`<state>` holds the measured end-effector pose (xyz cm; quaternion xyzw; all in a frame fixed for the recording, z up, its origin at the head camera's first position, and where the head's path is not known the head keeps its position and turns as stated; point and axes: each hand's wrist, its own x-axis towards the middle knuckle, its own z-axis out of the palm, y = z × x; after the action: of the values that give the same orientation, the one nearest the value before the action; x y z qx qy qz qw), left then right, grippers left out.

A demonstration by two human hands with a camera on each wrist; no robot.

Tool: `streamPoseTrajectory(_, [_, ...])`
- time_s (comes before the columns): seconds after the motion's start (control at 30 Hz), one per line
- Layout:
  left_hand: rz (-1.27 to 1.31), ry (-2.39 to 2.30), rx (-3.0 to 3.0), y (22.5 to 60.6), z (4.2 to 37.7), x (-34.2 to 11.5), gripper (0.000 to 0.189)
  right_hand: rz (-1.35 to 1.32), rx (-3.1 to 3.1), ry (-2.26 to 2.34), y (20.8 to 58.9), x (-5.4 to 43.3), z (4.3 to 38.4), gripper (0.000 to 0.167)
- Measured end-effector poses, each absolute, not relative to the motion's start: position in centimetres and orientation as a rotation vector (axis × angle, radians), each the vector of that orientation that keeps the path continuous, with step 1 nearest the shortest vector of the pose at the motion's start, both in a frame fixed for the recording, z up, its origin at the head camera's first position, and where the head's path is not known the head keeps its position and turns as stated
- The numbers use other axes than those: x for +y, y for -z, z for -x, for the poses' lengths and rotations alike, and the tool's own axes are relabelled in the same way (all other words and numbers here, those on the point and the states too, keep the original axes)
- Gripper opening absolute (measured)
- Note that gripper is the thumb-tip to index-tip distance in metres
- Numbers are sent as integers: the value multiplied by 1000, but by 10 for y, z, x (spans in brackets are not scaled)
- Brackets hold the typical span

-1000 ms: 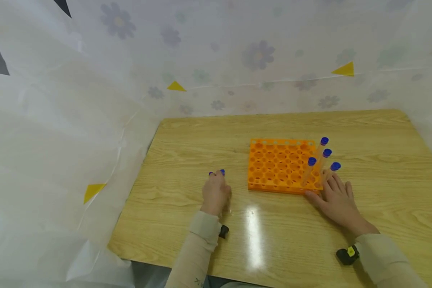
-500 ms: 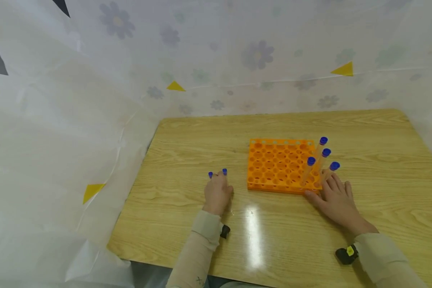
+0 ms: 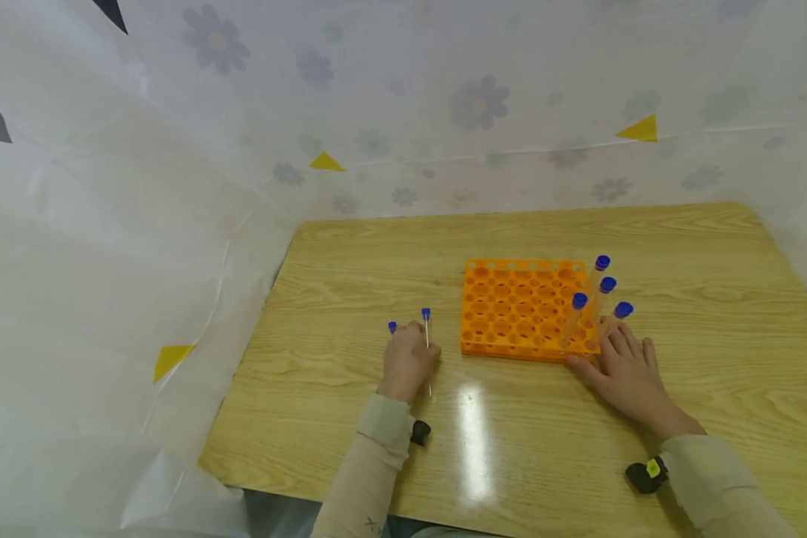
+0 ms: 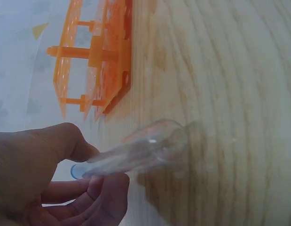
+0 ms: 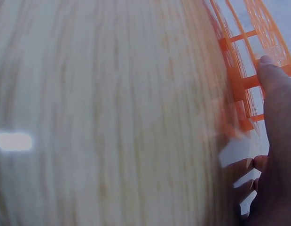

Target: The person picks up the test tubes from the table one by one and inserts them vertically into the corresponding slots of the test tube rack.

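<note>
My left hand (image 3: 406, 362) pinches a clear test tube (image 3: 427, 329) with a blue cap between thumb and fingers. In the left wrist view, the tube's rounded clear end (image 4: 171, 141) points away from the fingers, just over the table. A second blue cap (image 3: 393, 326) shows beyond that hand; whatever is under it is hidden. To the right sits an orange test tube rack (image 3: 504, 308), with several blue-capped tubes (image 3: 607, 285) leaning at its right end. My right hand (image 3: 632, 381) rests at the rack's near right corner, its thumb (image 5: 272, 73) touching the rack and its fingers spread.
The wooden table (image 3: 531, 456) meets a white flower-patterned sheet (image 3: 403, 97) at the back and another sheet at the left. Small dark wrist cameras (image 3: 645, 476) sit by both cuffs. A light reflection lies in front of the rack.
The left hand has lifted one tube's capped end and brought it slightly right, coming apart from the other cap. The tube now stands out beside the hand. The right hand and rack stay put.
</note>
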<state>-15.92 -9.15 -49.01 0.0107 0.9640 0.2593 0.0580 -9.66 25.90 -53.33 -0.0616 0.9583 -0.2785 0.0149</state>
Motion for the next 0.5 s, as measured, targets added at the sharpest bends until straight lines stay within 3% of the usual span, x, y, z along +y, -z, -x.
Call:
streamPoseTrajectory(0.27, [7,-1096,2801,484,161,-89,16,189,2994,864,535,259,97,83])
streamPoseTrajectory(0.5, [-44,-1262,2736,475,163,-86,21,186,2991,856,537,260,98,83])
